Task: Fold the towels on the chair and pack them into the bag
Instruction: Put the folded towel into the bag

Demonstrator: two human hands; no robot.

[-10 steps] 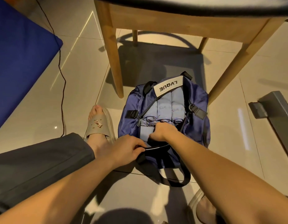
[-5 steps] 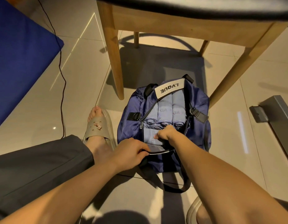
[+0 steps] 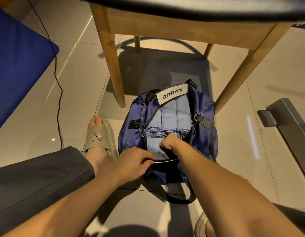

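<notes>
Hardly anything has shifted in the last second; our left hand (image 3: 134, 161) keeps its pinch on the near rim of the bag (image 3: 204, 134), holding the mouth apart; our right hand (image 3: 170, 142) stays inside the opening, fingers curled down onto the towel (image 3: 152, 144) lying crosswise at the bag's near end, though whether it grasps the cloth or only presses it we cannot tell. Three or so rolled towels (image 3: 172, 120) already lie side by side toward the bag's far end; so we judge the packing close to done, this being a last tuck. The bag stands on the floor (image 3: 80, 82) between the front legs of the chair (image 3: 112, 65); its seat top is hidden, so towels left there cannot be ruled out. The white handle wrap (image 3: 172, 95) reads LVQUE; the rolls show "GA" from a longer, folded-away word; the slipper (image 3: 98, 135) charm is too small to read.
</notes>
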